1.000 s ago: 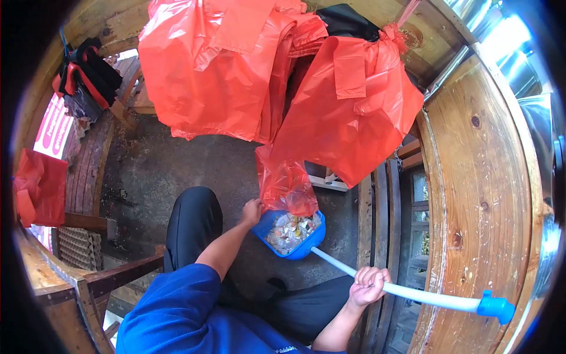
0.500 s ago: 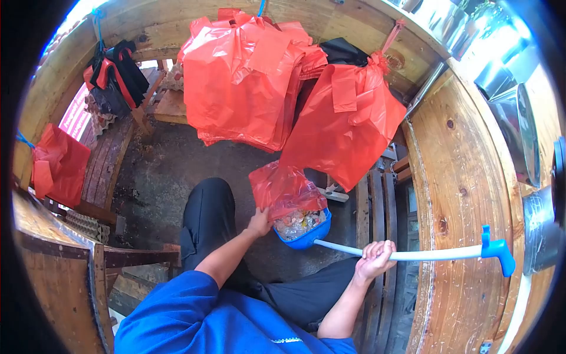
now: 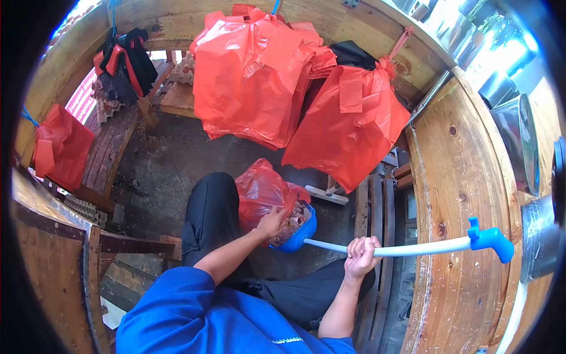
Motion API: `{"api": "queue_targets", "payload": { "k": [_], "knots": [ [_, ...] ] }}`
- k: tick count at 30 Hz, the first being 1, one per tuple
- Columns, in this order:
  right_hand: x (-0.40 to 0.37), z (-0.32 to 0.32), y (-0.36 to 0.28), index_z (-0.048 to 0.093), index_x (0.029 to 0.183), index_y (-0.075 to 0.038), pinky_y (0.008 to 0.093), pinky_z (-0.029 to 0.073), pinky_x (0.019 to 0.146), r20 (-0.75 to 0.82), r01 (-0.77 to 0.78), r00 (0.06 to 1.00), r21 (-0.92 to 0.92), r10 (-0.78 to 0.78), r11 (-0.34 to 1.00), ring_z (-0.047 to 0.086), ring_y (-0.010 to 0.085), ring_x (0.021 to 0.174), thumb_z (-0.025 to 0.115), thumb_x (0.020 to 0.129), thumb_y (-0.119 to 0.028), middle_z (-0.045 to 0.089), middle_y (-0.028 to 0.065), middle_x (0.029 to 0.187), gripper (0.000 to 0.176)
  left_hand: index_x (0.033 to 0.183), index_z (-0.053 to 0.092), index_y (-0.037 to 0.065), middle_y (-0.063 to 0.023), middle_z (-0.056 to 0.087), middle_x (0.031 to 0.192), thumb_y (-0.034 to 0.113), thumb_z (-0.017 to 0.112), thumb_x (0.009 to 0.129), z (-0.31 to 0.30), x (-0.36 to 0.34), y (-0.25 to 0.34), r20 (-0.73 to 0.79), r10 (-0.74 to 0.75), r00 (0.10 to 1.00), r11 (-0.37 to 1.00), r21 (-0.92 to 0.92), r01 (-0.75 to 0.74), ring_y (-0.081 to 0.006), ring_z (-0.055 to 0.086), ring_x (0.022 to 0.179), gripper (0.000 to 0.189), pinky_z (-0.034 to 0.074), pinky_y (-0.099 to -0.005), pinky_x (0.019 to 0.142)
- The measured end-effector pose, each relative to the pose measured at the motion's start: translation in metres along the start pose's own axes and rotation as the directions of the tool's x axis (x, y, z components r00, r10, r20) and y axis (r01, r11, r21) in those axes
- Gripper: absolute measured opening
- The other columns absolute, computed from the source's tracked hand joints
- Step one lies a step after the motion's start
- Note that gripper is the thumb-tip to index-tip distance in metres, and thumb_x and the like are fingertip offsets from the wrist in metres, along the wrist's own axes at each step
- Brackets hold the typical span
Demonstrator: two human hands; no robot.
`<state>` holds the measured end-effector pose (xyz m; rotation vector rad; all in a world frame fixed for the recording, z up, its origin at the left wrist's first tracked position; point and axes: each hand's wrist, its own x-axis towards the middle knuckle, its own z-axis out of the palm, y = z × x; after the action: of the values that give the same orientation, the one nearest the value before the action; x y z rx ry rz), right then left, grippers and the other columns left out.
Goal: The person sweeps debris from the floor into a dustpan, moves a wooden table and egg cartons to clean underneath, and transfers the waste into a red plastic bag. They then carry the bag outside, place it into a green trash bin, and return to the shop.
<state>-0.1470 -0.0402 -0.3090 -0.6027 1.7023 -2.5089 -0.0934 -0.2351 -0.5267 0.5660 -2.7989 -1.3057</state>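
A blue dustpan (image 3: pixel 311 220) with rubbish (image 3: pixel 295 219) in it is low in front of me, between my legs. My right hand (image 3: pixel 361 255) is wrapped round its long white handle (image 3: pixel 407 248), which ends in a blue grip (image 3: pixel 494 242) on the right. At the dustpan's left side, my left hand (image 3: pixel 273 223) grips the edge of a red plastic bag (image 3: pixel 262 189). The bag lies against the dustpan's mouth and covers part of it. My fingertips there are partly hidden by the plastic.
Large bunches of red plastic bags (image 3: pixel 250 76) hang from the wooden wall ahead, another bunch (image 3: pixel 354 124) beside them. Black bags (image 3: pixel 132 65) hang at the left. A wooden panel (image 3: pixel 466 194) stands on the right, near a slatted wooden rack (image 3: pixel 374 218). The floor (image 3: pixel 171 153) is dark.
The dustpan has shifted left and tilted toward the red bag, its rubbish now nearer the bag. My left hand has moved right with the bag's edge; my right hand moved slightly left.
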Motion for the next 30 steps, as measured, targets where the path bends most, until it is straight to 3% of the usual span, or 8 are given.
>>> {"api": "queue_targets", "payload": {
  "k": [6,13,16,18,19,24,26,30],
  "knots": [
    [-0.001,0.012,0.002,0.025,0.062,-0.012,0.0224,0.020,0.032,0.099,0.008,0.995,0.012,-0.009,1.000,0.021,0.0069,0.033,0.039,0.088,-0.009,0.025,-0.0012,0.044,0.030,0.119,0.050,0.007,-0.0236,0.056,0.101,0.021,0.052,0.082,0.007,0.004,-0.012,0.068,0.192,0.979,0.980,0.031,-0.194,-0.0408,0.058,0.093,0.040,0.047,-0.0486,0.080],
    [0.014,0.019,0.000,0.030,0.062,-0.013,0.0223,0.020,0.029,-0.223,-0.045,0.974,0.006,0.045,0.999,0.021,0.0058,0.032,0.043,0.089,-0.013,0.024,-0.0032,0.044,0.030,0.114,0.056,0.005,-0.0221,0.055,0.107,0.019,0.051,0.079,-0.014,-0.015,-0.001,0.026,0.344,0.938,0.931,-0.136,-0.338,-0.0410,0.056,0.096,0.038,0.044,-0.0465,0.085],
    [0.019,0.021,-0.003,0.031,0.062,-0.013,0.0221,0.020,0.030,-0.295,-0.047,0.955,-0.005,0.044,0.999,0.022,0.0057,0.032,0.044,0.089,-0.013,0.025,-0.0033,0.045,0.030,0.123,0.047,0.004,-0.0249,0.049,0.120,0.018,0.051,0.077,-0.036,-0.029,-0.003,-0.157,0.216,0.964,0.970,0.151,-0.193,-0.0418,0.050,0.108,0.048,0.039,-0.0457,0.094],
    [0.022,0.019,-0.005,0.032,0.062,-0.013,0.0221,0.020,0.030,-0.283,-0.043,0.958,-0.001,0.041,0.999,0.022,0.0056,0.033,0.043,0.090,-0.013,0.026,-0.0034,0.045,0.031,0.135,0.031,0.005,-0.0291,0.033,0.134,0.015,0.051,0.076,-0.024,-0.030,-0.021,-0.539,-0.437,0.720,0.895,-0.339,0.290,-0.0425,0.038,0.122,0.063,0.030,-0.0463,0.103],
    [0.023,0.021,-0.008,0.032,0.062,-0.013,0.0222,0.020,0.030,-0.318,-0.025,0.948,-0.016,0.019,1.000,0.022,0.0055,0.033,0.043,0.091,-0.014,0.026,-0.0035,0.045,0.031,0.142,0.014,0.006,-0.0313,0.019,0.142,0.009,0.052,0.073,-0.034,-0.034,-0.029,-0.171,-0.647,0.743,0.627,-0.674,0.391,-0.0407,0.022,0.133,0.080,0.023,-0.0461,0.108],
    [0.033,0.027,-0.030,0.031,0.062,-0.013,0.0225,0.020,0.032,-0.373,0.012,0.928,-0.010,-0.015,1.000,0.023,0.0052,0.033,0.041,0.093,-0.017,0.025,-0.0035,0.045,0.033,0.145,0.003,0.004,-0.0271,0.028,0.141,0.000,0.051,0.071,0.007,-0.019,-0.060,-0.153,-0.648,0.746,0.722,-0.436,0.538,-0.0342,0.030,0.132,0.088,0.026,-0.0348,0.107],
    [0.039,0.033,-0.042,0.032,0.062,-0.013,0.0221,0.020,0.032,-0.356,0.016,0.934,0.001,-0.015,1.000,0.022,0.0053,0.033,0.041,0.094,-0.018,0.024,-0.0035,0.045,0.033,0.145,0.002,0.004,-0.0255,0.040,0.135,-0.005,0.048,0.072,0.014,-0.010,-0.069,-0.124,-0.427,0.896,0.544,-0.826,0.145,-0.0327,0.041,0.126,0.086,0.031,-0.0311,0.103],
    [0.046,0.042,-0.055,0.031,0.061,-0.015,0.0211,0.020,0.031,-0.349,0.044,0.936,-0.003,-0.043,0.999,0.021,0.0050,0.033,0.044,0.095,-0.021,0.024,-0.0038,0.045,0.036,0.121,0.053,0.003,-0.0206,0.063,0.106,-0.003,0.049,0.075,0.032,0.002,-0.089,-0.230,-0.323,0.918,0.707,-0.704,0.072,-0.0300,0.060,0.103,0.047,0.044,-0.0339,0.090]
  ]
}}
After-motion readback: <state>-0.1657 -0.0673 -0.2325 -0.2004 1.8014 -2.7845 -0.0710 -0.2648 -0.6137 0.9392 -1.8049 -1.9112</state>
